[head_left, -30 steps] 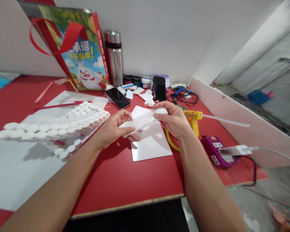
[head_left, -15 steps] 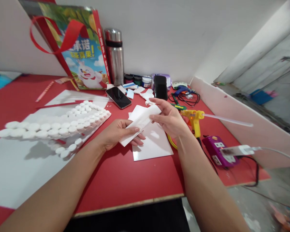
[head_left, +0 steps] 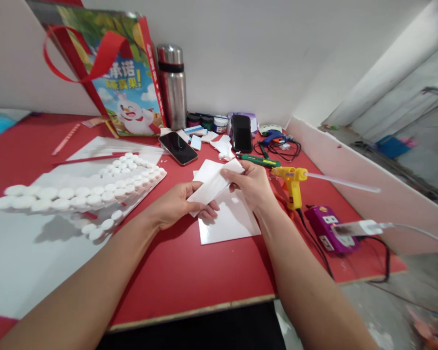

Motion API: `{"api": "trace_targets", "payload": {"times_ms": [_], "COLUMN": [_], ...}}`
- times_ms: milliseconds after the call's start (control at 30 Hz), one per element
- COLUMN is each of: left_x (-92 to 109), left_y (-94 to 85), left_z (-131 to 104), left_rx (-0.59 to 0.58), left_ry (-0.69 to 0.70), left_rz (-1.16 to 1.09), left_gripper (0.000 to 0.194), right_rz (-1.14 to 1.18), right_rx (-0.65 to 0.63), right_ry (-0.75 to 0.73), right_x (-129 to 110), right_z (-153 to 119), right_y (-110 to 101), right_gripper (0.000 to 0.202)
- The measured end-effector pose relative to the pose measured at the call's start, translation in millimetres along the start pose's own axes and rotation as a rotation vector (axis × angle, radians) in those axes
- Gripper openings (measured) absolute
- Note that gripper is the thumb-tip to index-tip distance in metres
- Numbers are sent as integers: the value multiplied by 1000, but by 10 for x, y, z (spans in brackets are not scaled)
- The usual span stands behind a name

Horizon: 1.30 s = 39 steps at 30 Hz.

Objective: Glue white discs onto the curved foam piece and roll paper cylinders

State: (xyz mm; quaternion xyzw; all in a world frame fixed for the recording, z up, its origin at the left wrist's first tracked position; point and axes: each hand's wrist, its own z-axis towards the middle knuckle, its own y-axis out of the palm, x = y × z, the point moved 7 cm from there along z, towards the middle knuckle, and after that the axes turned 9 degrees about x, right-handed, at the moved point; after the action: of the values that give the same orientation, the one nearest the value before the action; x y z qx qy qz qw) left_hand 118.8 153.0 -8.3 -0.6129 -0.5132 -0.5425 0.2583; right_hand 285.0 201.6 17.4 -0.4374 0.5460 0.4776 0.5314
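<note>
Between my two hands a folded strip of white paper is held at a slant. My left hand grips its lower left end, thumb on top and fingers beneath. At the upper right end, my right hand pinches the strip between thumb and fingers. Below them a glossy white sheet lies on the red table, with another white piece partly under the hands. Right of my right hand stands a yellow glue gun with a clear glue stick, and a green utility knife lies just behind.
On the left, a structure covered in round white pads rests over a white board. Two phones, a steel flask, a printed bag and white scraps line the back. A purple power strip sits at right.
My right hand has drawn down and its fingers have closed round the strip's upper end. The strip now lies flatter, and more of the green knife shows.
</note>
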Motion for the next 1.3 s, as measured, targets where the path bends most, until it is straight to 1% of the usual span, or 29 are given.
{"api": "trace_targets", "payload": {"times_ms": [67,133,200,233,333,400,533,667,733,800,833,867,900,933,967,1033,1100,1167,1233,1300], "left_x": [29,42,38,35,30,30,30,29,30,41,52,63,76,89,101,116,117,113,119,136], "left_y": [-3,8,22,28,62,95,127,79,43,1,-23,-45,-65,-79,-88,-93,-88,-75,-63,-55], "left_z": [-1,-6,-11,-13,-18,-24,-38,-33,-27,-21,-18,-16,-14,-12,-11,-9,-10,-15,-23,-30], "left_rx": [-30,-58,-66,-62,-75,-103,-129,-70,-39,-10,8,25,41,52,58,62,60,49,40,42], "left_ry": [50,59,23,0,-52,-71,-71,-32,-19,-7,-1,3,6,10,14,20,19,14,17,27], "left_rz": [15,-11,-77,-119,-231,-270,-233,-151,-119,-87,-75,-66,-62,-62,-66,-76,-87,-94,-99,-95], "left_gripper": [23,31,40,41,34,33,35,33,34,35,34,33,31,30,28,26,26,26,25,24], "right_rz": [-28,-23,-12,-11,-24,-29,-17,-47,-122,-312,-466,-699,-981,-1224,-1400,-1650,-1784,-1853,-1887,-1894], "right_rx": [5,3,12,17,18,12,6,39,84,166,208,209,195,167,132,71,-27,-100,-115,-103], "right_ry": [-54,-84,-99,-102,-91,-77,-63,-102,-137,-199,-241,-289,-310,-284,-222,-110,-39,-16,-36,-76], "right_x": [-51,-96,-129,-137,-136,-126,-107,-114,-180,-333,-441,-550,-629,-667,-672,-635,-517,-381,-283,-225], "right_z": [2,-15,-35,-42,-51,-51,-54,-35,-35,-70,-107,-153,-203,-253,-305,-418,-517,-580,-597,-574], "right_y": [-9,7,20,23,25,28,45,9,-69,-191,-248,-268,-277,-296,-327,-387,-404,-410,-428,-455], "right_gripper": [26,25,26,27,29,29,27,24,24,20,17,14,13,15,20,28,30,31,30,28]}}
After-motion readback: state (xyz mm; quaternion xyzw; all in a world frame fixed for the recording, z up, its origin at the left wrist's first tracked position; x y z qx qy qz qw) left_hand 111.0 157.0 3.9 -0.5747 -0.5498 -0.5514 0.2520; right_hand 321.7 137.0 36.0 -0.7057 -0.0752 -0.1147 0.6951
